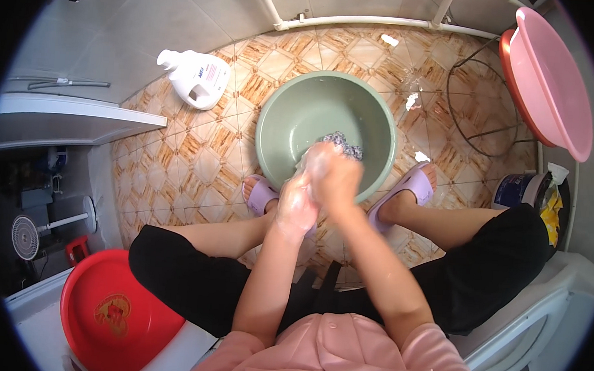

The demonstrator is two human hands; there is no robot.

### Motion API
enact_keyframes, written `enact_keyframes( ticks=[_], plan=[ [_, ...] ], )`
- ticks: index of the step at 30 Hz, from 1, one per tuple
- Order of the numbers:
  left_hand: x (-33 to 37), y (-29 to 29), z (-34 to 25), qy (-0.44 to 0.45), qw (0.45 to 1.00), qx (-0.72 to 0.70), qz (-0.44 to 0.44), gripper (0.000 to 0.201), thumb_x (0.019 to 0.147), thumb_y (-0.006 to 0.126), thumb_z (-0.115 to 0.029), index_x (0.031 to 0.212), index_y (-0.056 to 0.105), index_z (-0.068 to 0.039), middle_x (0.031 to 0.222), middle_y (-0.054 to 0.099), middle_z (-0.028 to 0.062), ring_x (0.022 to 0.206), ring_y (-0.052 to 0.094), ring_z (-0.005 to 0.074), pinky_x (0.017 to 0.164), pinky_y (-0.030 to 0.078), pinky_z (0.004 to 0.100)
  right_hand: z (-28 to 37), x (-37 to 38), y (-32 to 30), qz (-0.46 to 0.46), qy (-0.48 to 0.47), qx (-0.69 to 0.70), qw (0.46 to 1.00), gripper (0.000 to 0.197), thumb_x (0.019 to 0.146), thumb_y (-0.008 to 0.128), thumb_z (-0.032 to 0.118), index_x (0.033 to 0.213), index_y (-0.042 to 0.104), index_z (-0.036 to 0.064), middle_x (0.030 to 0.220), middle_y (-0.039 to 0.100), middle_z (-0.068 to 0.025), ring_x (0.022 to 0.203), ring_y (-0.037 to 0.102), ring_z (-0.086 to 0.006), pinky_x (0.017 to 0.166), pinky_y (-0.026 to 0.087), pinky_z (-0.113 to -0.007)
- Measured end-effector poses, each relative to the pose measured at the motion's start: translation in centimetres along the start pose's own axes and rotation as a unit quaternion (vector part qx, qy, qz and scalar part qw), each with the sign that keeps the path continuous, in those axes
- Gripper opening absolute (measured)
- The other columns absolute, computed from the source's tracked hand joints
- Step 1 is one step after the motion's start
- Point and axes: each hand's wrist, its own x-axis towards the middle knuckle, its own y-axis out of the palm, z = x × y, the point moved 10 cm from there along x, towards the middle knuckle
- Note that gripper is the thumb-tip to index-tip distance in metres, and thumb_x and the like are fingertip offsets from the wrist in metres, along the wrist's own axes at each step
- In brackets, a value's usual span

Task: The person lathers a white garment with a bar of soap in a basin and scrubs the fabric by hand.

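A grey-green plastic basin (272, 102) stands on the tiled floor between my feet. Over its near side, my two hands are pressed together around a bunched dark-and-white patterned cloth (344, 145), part of which pokes out beyond the knuckles. White suds coat my left hand (302, 196), whose fingers are mostly hidden behind the other hand. My right hand (339, 181) is curled into a fist against it, a little blurred. How much cloth lies inside the hands cannot be seen.
A white detergent bottle (201, 78) stands left of the basin. At the lower left is a red basin (82, 308). Pink basins (551, 82) lean on the right wall, beside a wire rack (479, 152). A bin (514, 188) stands near my right knee; paper scraps (412, 101) litter the floor.
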Motion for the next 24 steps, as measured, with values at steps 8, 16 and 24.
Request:
enact_keyframes(
  ticks=[8, 16, 24],
  plan=[
    [0.1, -0.9, 0.6, -0.019, 0.999, -0.022, -0.043, 0.045, 0.097, 0.035, -0.030, 0.129, 0.039, 0.001, 0.123, 0.051, 0.0071, 0.109, 0.051, 0.0171, 0.091, 0.042, 0.0328, -2.6, 2.8, -2.2, -0.020, 0.064, -0.031, 0.997, 0.006, 0.070, 0.061, 0.013, 0.076, 0.060, 0.0111, 0.064, 0.059, -0.0155, 0.059, 0.061, -0.0315, 0.051, 0.048, -0.039],
    [-0.4, -1.1, -0.4, -0.006, 1.000, 0.000, -0.008, 0.042, 0.095, 0.039, -0.019, 0.130, 0.036, 0.005, 0.127, 0.048, 0.0155, 0.117, 0.048, 0.0270, 0.100, 0.037, 0.0402, -6.0, 3.2, 0.3, 0.003, 0.093, -0.045, 0.995, 0.015, 0.077, 0.056, 0.022, 0.069, 0.064, 0.0110, 0.061, 0.060, -0.0156, 0.058, 0.061, -0.0337, 0.056, 0.048, -0.044],
    [-1.0, -0.2, -5.4, 0.072, 0.933, 0.349, -0.049, 0.028, 0.088, 0.053, -0.012, 0.109, 0.054, 0.008, 0.101, 0.062, 0.0125, 0.091, 0.059, 0.0151, 0.082, 0.044, 0.0259, -6.5, 4.9, -2.7, 0.032, 0.205, 0.484, 0.850, 0.033, 0.087, 0.059, 0.033, 0.090, 0.060, -0.0007, 0.077, 0.052, 0.0018, 0.071, 0.045, -0.0078, 0.064, 0.036, -0.023]
  ],
)
